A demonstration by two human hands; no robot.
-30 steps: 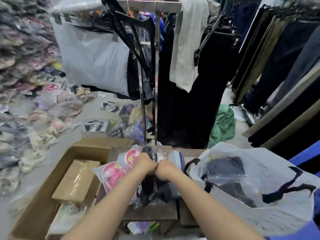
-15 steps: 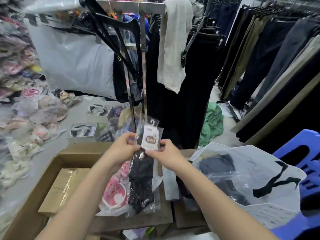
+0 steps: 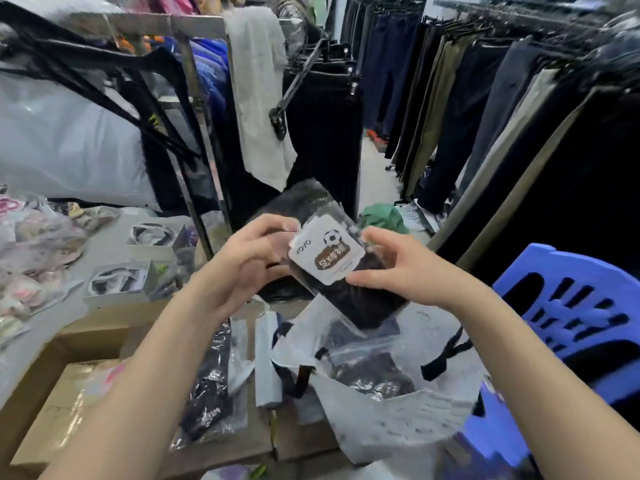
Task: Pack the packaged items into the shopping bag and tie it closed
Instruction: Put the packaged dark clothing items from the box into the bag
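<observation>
Racks of hanging trousers fill the background, far beyond both hands. Below the hands and slightly to the right, the white shopping bag stands open, its black handles loose and untied, with at least one packaged dark item already inside. Beside the right forearm sits a blue plastic stool. Under the left forearm lie a cardboard box and another clear packet of dark goods waiting on the surface.

Between the hands, directly above the bag's mouth, is a packet of black socks with a white label. The left hand is curled around the packet's upper left edge, fingers bent over it. The right hand pinches the lower right side, thumb under the label, fingers half open around the far edge.

The step in hand looks like packing: this packet is held ready over the opening. The next move probably calls for lowering it into the bag and letting go, then fetching the packet that waits under the left forearm. Tying the handles comes only after all the items are in.
</observation>
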